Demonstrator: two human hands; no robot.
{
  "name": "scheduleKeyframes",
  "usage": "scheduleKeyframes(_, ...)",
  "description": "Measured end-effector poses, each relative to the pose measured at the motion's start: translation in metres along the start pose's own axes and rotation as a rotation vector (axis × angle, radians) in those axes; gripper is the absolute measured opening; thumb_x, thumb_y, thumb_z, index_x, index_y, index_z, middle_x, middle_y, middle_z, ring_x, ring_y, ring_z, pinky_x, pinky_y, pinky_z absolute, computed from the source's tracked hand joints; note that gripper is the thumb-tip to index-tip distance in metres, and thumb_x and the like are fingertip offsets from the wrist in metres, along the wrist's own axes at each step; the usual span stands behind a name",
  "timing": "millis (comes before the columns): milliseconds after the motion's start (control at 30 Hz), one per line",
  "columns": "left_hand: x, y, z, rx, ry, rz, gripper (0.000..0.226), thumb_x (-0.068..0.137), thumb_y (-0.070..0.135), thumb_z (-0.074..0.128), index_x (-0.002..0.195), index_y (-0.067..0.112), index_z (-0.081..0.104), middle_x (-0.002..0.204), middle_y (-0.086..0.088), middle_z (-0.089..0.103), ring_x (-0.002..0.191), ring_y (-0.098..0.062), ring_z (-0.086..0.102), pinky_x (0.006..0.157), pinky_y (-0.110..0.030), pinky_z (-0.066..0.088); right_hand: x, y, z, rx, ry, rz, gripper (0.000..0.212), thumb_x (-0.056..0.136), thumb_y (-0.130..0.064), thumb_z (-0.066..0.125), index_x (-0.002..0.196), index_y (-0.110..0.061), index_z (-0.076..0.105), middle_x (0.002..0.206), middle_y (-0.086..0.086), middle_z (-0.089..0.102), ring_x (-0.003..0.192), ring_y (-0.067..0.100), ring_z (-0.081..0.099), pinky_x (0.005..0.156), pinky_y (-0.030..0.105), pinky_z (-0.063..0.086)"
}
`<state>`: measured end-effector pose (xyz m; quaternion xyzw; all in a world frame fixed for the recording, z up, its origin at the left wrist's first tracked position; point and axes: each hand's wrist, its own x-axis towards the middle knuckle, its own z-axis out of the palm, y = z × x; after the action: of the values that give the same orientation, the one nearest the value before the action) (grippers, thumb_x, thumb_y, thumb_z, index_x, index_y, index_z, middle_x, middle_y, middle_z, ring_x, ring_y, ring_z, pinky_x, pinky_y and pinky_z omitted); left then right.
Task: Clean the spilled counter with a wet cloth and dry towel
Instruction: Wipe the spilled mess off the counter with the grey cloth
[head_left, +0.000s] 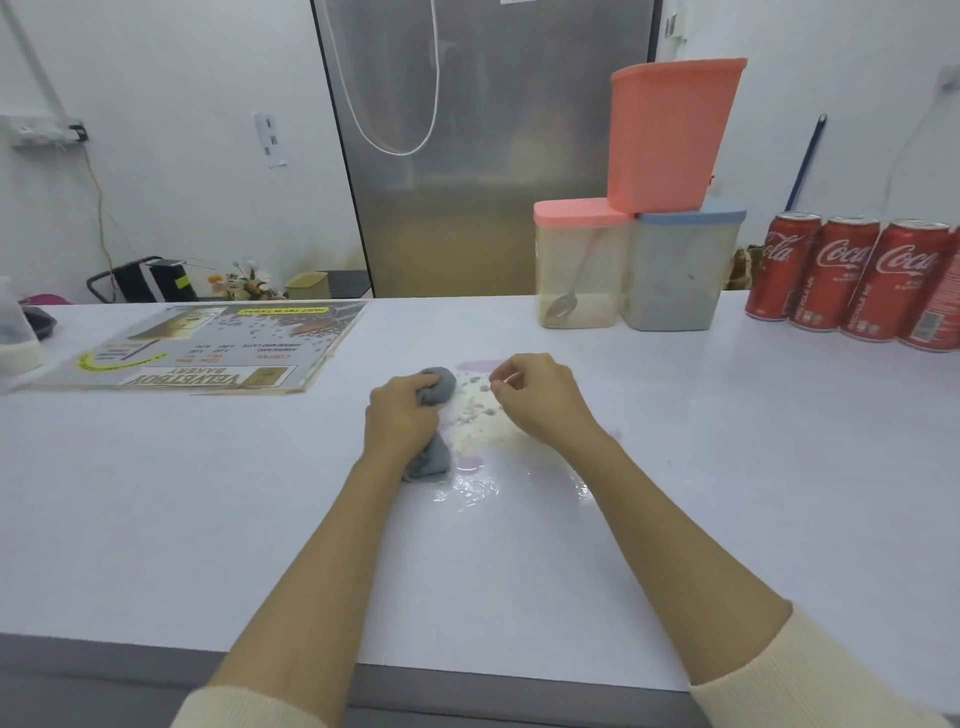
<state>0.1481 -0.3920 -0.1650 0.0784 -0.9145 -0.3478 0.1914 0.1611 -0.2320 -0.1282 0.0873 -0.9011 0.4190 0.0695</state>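
We bunch the grey wet cloth (435, 395) tight in our left hand (402, 413) at the spill's (480, 415) left edge to gather the powdery mess on the white surface (208, 493), while our right hand (540, 397), fingers curled and seemingly empty, hovers opposite.

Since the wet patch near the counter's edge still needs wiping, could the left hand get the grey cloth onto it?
Probably yes: the left hand already grips the grey cloth beside the shiny wet patch, nothing between.
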Motion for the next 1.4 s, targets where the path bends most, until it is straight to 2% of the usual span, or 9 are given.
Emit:
scheduleKeyframes(233, -0.004, -0.007, -0.008, 0.002, 0.188, -0.171, 0.049, 0.076, -0.007, 0.046, 0.116, 0.013, 0.066, 0.109, -0.015, 0.064, 0.095, -0.034, 0.053, 0.070, -0.028, 0.037, 0.000, 0.004, -0.004, 0.031, -0.005, 0.011, 0.020, 0.091, -0.019, 0.049, 0.102, -0.015, 0.065, 0.103, 0.004, 0.064, 0.096, 0.022, 0.059, 0.079, 0.032, 0.049)
scheduleKeyframes(367, -0.010, 0.001, -0.005, -0.030, 0.080, -0.114, 0.050, 0.080, -0.004, 0.046, 0.119, 0.019, 0.066, 0.114, -0.011, 0.066, 0.103, -0.032, 0.057, 0.077, -0.027, 0.042, -0.001, 0.000, -0.001, 0.030, -0.040, -0.018, 0.020, 0.092, -0.021, 0.050, 0.104, -0.016, 0.064, 0.100, 0.002, 0.061, 0.097, 0.021, 0.057, 0.080, 0.031, 0.047)
scheduleKeyframes(467, -0.019, 0.000, -0.008, -0.199, -0.008, -0.080, 0.051, 0.076, -0.006, 0.049, 0.109, 0.026, 0.071, 0.111, -0.004, 0.069, 0.101, -0.022, 0.061, 0.077, -0.022, 0.046, -0.004, -0.002, 0.001, 0.023, -0.045, -0.047, 0.020, 0.092, -0.020, 0.049, 0.104, -0.015, 0.064, 0.095, 0.000, 0.059, 0.095, 0.020, 0.057, 0.079, 0.030, 0.047)
scheduleKeyframes(600, -0.020, -0.014, -0.049, -0.493, 0.160, -0.258, 0.047, 0.067, 0.001, 0.058, 0.090, 0.040, 0.074, 0.100, 0.003, 0.072, 0.098, -0.018, 0.062, 0.085, -0.026, 0.049, -0.004, -0.002, 0.002, 0.034, -0.049, -0.049, 0.020, 0.092, -0.019, 0.049, 0.104, -0.015, 0.064, 0.092, 0.000, 0.059, 0.092, 0.020, 0.057, 0.078, 0.030, 0.047)
scheduleKeyframes(867, -0.055, -0.017, -0.040, -0.079, 0.220, -0.293, 0.051, 0.082, -0.001, 0.046, 0.125, 0.023, 0.060, 0.122, -0.006, 0.063, 0.115, -0.029, 0.052, 0.085, -0.027, 0.036, -0.005, -0.006, 0.002, 0.090, -0.068, -0.074, 0.020, 0.092, -0.019, 0.050, 0.104, -0.016, 0.066, 0.091, -0.003, 0.057, 0.085, 0.016, 0.055, 0.071, 0.025, 0.042)
scheduleKeyframes(1000, -0.057, 0.026, -0.002, -0.055, 0.139, -0.213, 0.050, 0.081, -0.002, 0.044, 0.123, 0.023, 0.059, 0.120, -0.002, 0.062, 0.109, -0.024, 0.053, 0.075, -0.021, 0.031, -0.006, -0.008, 0.001, 0.104, -0.066, -0.072, 0.021, 0.091, -0.018, 0.051, 0.104, -0.014, 0.066, 0.093, -0.001, 0.057, 0.088, 0.016, 0.055, 0.072, 0.026, 0.044)
scheduleKeyframes(1133, -0.047, 0.053, 0.019, -0.291, 0.043, -0.226, 0.042, 0.078, 0.002, 0.047, 0.107, 0.023, 0.069, 0.101, -0.002, 0.070, 0.096, -0.023, 0.060, 0.075, -0.027, 0.045, -0.008, -0.007, 0.001, 0.159, -0.033, -0.047, 0.019, 0.089, -0.016, 0.052, 0.102, -0.014, 0.066, 0.095, 0.001, 0.060, 0.087, 0.015, 0.055, 0.074, 0.026, 0.044)
scheduleKeyframes(1267, -0.042, 0.042, -0.011, -0.666, 0.193, -0.381, 0.042, 0.077, -0.004, 0.052, 0.106, 0.021, 0.070, 0.111, -0.003, 0.068, 0.100, -0.021, 0.061, 0.089, -0.030, 0.051, -0.010, -0.008, -0.001, 0.197, -0.004, -0.032, 0.021, 0.090, -0.014, 0.050, 0.104, -0.014, 0.066, 0.097, 0.003, 0.063, 0.083, 0.016, 0.056, 0.074, 0.029, 0.047)
scheduleKeyframes(1400, -0.045, 0.002, -0.060, -0.668, 0.339, -0.396, 0.050, 0.061, 0.009, 0.056, 0.107, 0.024, 0.070, 0.108, -0.002, 0.069, 0.106, -0.025, 0.062, 0.095, -0.039, 0.051, -0.015, -0.020, 0.001, 0.206, -0.033, -0.102, 0.024, 0.090, -0.013, 0.047, 0.106, -0.014, 0.066, 0.094, -0.001, 0.059, 0.080, 0.015, 0.055, 0.072, 0.029, 0.048)
